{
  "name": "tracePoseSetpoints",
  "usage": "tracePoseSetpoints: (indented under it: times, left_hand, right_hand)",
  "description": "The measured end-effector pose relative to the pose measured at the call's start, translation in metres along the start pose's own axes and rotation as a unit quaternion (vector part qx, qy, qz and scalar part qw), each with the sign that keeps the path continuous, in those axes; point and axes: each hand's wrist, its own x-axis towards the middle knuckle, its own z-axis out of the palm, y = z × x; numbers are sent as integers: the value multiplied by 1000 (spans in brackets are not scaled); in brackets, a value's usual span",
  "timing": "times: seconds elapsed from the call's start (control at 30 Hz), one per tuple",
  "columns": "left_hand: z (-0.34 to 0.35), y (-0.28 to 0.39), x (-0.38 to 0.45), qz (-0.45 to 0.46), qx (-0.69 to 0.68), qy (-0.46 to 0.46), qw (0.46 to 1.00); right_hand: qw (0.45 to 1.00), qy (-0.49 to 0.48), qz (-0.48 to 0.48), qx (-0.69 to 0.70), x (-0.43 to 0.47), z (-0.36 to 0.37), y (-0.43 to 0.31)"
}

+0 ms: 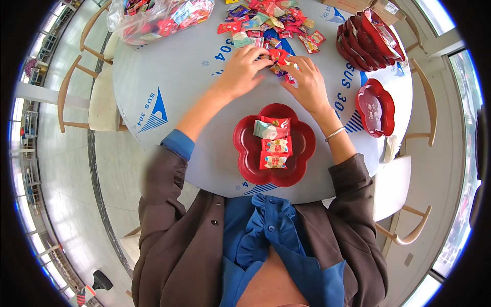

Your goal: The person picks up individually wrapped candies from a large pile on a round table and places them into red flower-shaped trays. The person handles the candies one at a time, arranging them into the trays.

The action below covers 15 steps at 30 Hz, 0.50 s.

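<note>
My left hand (243, 71) reaches to small wrapped candies (277, 70) on the table, its thumb spread away from the fingers and slightly blurred. From the other side my right hand (305, 78) bends its fingers over the same candies. Whether it grips any of them is hidden by the fingers. Nearer to me sits a dark red flower-shaped tray (274, 178). Inside it, a pale green and pink packet (271, 130) overlaps a red one, and two red-and-cream packets (276, 146) lie below in a column. Beyond my hands spreads a loose heap of mixed wrapped candies (268, 19).
A clear plastic bag of candies (165, 23) stands at the far left. At the right are a stack of red trays (364, 42) holding packets and a single red tray (375, 107). Cardboard boxes (368, 5) stand behind. Wooden-armed chairs (101, 96) surround the round table (172, 76).
</note>
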Motion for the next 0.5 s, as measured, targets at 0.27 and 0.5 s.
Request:
tracePoseSetpoints:
  times: [0.27, 0.5]
  left_hand:
    - [28, -1, 6, -4, -11, 64, 998]
    - [6, 14, 8, -61, -64, 149, 985]
  right_hand:
    - [999, 43, -24, -10, 1, 14, 9]
    - [951, 79, 184, 235, 9, 7, 7]
